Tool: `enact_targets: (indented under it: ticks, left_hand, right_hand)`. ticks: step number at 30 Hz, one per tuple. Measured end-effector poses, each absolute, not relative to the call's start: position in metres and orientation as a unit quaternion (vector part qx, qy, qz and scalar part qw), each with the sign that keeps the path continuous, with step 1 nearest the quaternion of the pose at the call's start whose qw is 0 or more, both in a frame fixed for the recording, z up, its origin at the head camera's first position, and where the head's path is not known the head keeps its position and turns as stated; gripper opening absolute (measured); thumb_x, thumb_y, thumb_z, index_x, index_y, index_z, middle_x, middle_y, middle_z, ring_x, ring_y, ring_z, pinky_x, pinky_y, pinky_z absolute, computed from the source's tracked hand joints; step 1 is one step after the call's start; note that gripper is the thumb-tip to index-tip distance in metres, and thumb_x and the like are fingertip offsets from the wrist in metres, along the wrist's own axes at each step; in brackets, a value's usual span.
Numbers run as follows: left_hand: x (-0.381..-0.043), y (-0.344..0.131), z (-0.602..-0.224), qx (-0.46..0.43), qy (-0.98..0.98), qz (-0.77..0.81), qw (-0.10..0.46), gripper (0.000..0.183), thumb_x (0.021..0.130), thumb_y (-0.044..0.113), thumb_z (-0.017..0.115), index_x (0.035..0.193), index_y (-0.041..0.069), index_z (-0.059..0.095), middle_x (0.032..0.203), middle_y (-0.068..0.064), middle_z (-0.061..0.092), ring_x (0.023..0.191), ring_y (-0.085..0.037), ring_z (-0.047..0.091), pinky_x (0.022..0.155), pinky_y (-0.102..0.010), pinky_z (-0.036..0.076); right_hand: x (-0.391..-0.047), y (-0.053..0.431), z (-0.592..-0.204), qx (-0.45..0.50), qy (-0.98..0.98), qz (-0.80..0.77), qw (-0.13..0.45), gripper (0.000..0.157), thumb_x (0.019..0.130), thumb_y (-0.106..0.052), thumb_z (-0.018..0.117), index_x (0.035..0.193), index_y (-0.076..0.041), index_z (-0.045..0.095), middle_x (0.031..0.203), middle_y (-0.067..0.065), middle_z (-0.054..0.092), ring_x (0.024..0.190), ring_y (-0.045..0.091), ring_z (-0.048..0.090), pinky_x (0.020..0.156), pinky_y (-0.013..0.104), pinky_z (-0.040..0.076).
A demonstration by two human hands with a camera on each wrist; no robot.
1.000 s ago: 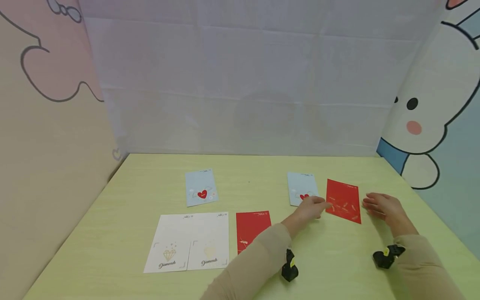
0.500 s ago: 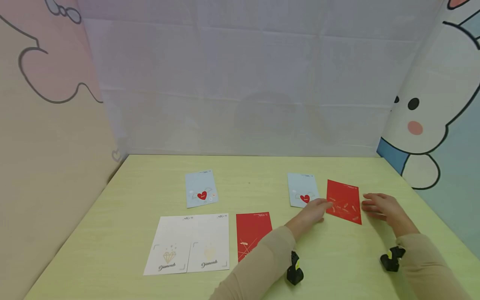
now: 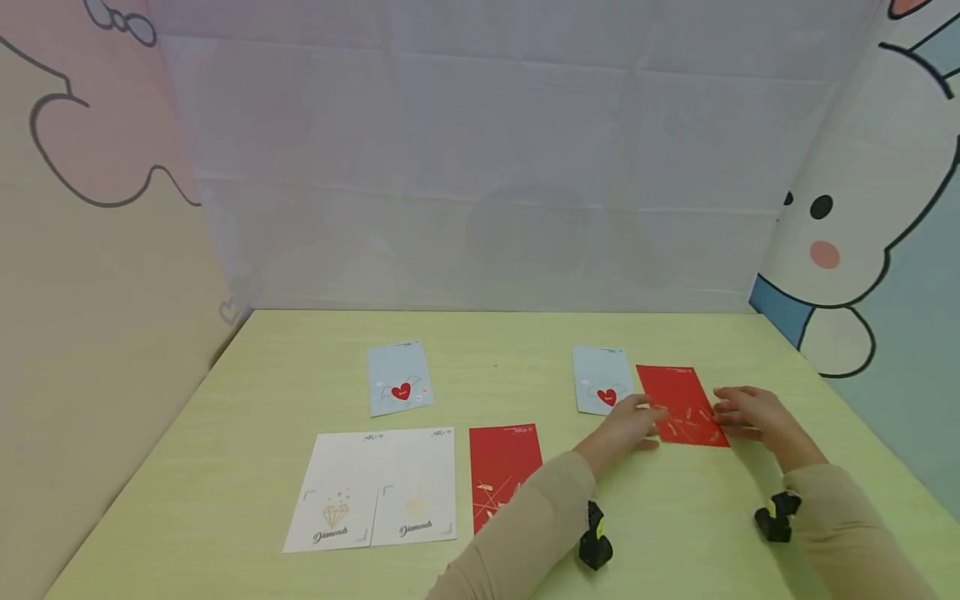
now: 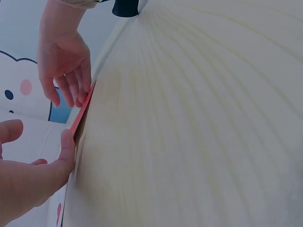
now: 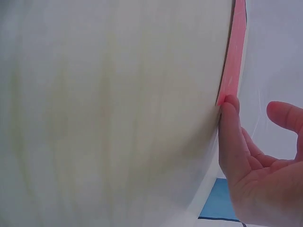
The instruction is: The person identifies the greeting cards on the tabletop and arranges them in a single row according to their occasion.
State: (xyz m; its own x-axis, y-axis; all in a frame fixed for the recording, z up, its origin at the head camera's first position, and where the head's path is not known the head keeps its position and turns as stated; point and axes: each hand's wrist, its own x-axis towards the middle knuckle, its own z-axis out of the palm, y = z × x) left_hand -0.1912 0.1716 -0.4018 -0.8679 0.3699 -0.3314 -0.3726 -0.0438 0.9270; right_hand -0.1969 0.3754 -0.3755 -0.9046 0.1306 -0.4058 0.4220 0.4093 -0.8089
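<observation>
A red card (image 3: 678, 400) with pale gold print lies at the right of the table, slightly slanted, between both hands. My left hand (image 3: 621, 427) is at its near left side, fingertips overlapping the card's edge. On the other side, the fingertips of my right hand (image 3: 761, 418) rest at the card's right edge. In the right wrist view, the fingers of the right hand (image 5: 258, 177) touch the corner of the red card (image 5: 233, 61), with the thumb held apart. The left wrist view has the card (image 4: 83, 111) edge-on, between the left hand (image 4: 40, 179) and the right hand (image 4: 64, 61).
Just left of the red card lies a light blue heart card (image 3: 602, 375); a matching blue card (image 3: 401, 375) is farther left. Two white "Diamonds" cards (image 3: 375, 475) sit side by side near the front. Another red card (image 3: 504, 462) is partly covered by the left sleeve.
The red card between the hands has turned on the table: its far edge swung left and its near left corner came closer. Both hands shifted only slightly.
</observation>
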Motion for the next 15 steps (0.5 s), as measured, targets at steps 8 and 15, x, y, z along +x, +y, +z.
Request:
enact_targets:
  ticks: [8, 15]
  left_hand:
    - [-0.192, 0.180, -0.412, -0.034, 0.632, 0.748, 0.200, 0.036, 0.080, 0.002, 0.061, 0.114, -0.003, 0.052, 0.073, -0.005, 0.061, 0.065, -0.017, 0.058, 0.064, -0.031, 0.051]
    - [-0.188, 0.187, -0.415, -0.042, 0.668, 0.723, 0.171, 0.033, 0.077, 0.005, 0.066, 0.109, 0.002, 0.056, 0.059, -0.006, 0.060, 0.047, -0.014, 0.054, 0.050, -0.026, 0.048]
  right_hand:
    - [-0.195, 0.374, -0.377, 0.139, 0.823, -0.531, 0.144, 0.061, 0.091, -0.028, 0.044, 0.124, 0.019, 0.021, 0.089, 0.009, 0.054, 0.070, 0.010, 0.058, 0.070, 0.033, 0.050]
    - [-0.195, 0.375, -0.378, 0.128, 0.832, -0.520, 0.149, 0.059, 0.090, -0.019, 0.049, 0.124, 0.020, 0.022, 0.090, 0.006, 0.057, 0.072, 0.011, 0.057, 0.070, 0.033, 0.050]
